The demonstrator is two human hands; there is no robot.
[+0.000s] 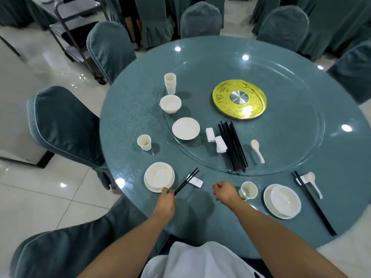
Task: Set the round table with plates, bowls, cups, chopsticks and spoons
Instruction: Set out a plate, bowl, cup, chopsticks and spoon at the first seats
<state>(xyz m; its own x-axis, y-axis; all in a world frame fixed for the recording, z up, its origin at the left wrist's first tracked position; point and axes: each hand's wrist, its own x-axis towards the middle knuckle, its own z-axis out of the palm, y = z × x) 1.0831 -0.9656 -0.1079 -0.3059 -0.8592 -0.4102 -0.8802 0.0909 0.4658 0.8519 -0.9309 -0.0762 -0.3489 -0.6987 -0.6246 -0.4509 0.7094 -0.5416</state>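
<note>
Step in hand: you are seating a pair of chopsticks (186,181) on the white rest (195,181) of the near-left place setting.
Left hand (165,203): fingertips pinched on the near ends of the chopsticks; their far tips lie across the rest.
Right hand (223,192): fingers loosely curled, holding nothing, hovering over bare table just left of the near cup (248,190).
Near-left setting: bowl stacked on plate (159,177) just left of the chopsticks; a cup (144,142) stands farther off — no spoon here yet.
Near-right setting: bowl on plate (282,201), long chopsticks (314,203) and spoon (315,184) on their rest; it looks complete.
Supply: on the glass turntable (281,149) lie the chopstick bundle (233,146), spare rests (215,139), one loose spoon (258,151), a plate (186,128), a bowl (170,103) and stacked cups (170,83).
Next move: likely to square the pair, release, then fetch the loose spoon with your free hand.
Edges: the table rim (128,194) runs just near of the chopstick ends — keep them inboard.
Open room: bare surface between your hands gives a free reaching lane to the turntable; mind the near cup on the right.
</note>
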